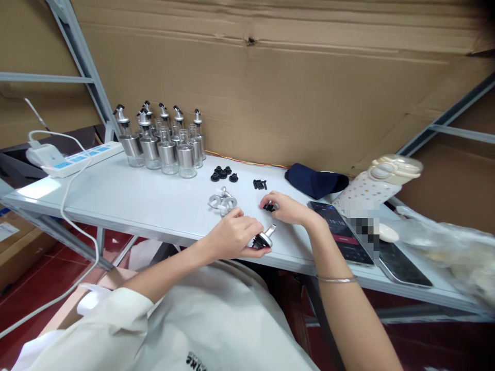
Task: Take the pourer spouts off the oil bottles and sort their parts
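Note:
My left hand (242, 234), near the front edge of the table, is closed on a bottle pourer (266, 238). This pourer has a silver metal spout and a black ribbed stopper, and it lies tilted with the spout up and to the right. My right hand (286, 207) is lowered to the tabletop, its fingertips closed around small black pieces (268, 207); how many are in its grip is hidden. Left of my hands lies a pile of silver pourer tops (223, 201). Behind it sit several black stoppers (222, 174), and a row of small black pins (260, 184) lies to their right.
Glass bottles with steel sleeves (168, 154), several fitted with pourers, stand at the back left. A power strip (85, 158) with a white cable is farther left. On the right are a navy cap (317, 181), a dotted bottle (371, 188), phones (342, 234) and a plastic bag (456, 252).

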Demonstrator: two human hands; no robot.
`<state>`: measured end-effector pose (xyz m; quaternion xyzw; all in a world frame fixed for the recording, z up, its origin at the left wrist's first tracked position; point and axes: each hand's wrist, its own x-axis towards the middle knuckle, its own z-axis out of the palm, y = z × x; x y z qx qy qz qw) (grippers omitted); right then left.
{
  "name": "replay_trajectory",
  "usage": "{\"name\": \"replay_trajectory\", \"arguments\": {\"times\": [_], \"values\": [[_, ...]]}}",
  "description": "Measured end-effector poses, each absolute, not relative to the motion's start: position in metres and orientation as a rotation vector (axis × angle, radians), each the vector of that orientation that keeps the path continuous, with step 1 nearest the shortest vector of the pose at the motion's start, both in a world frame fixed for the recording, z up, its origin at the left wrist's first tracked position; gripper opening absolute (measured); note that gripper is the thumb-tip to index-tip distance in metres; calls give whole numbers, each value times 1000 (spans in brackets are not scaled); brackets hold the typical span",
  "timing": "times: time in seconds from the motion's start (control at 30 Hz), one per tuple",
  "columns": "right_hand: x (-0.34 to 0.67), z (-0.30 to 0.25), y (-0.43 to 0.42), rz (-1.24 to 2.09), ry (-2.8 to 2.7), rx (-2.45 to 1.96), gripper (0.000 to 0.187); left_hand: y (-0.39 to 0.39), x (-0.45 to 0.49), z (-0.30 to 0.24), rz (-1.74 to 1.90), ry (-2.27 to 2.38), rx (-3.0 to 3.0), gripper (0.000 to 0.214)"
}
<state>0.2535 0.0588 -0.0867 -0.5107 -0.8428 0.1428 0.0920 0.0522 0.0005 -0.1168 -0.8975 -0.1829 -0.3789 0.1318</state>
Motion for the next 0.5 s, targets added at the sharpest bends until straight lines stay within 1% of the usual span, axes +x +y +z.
{"name": "replay_trajectory", "arguments": {"times": [0.17, 0.37, 0.43, 0.5], "values": [[253, -87, 59, 444, -2474, -1555, 38, 1, 53, -118, -1083, -547, -2616, 37], [257, -90, 50, 402, -2342, -1549, 34, 1, 52, -119, -1045, -575, -2631, 38], [252, -92, 35, 341, -2167, -1500, 27, 1, 52, -119, -1053, -575, -2609, 38], [241, -94, 14, 304, -1898, -1440, 11, 1, 52, -118, -1079, -571, -2584, 38]]}}
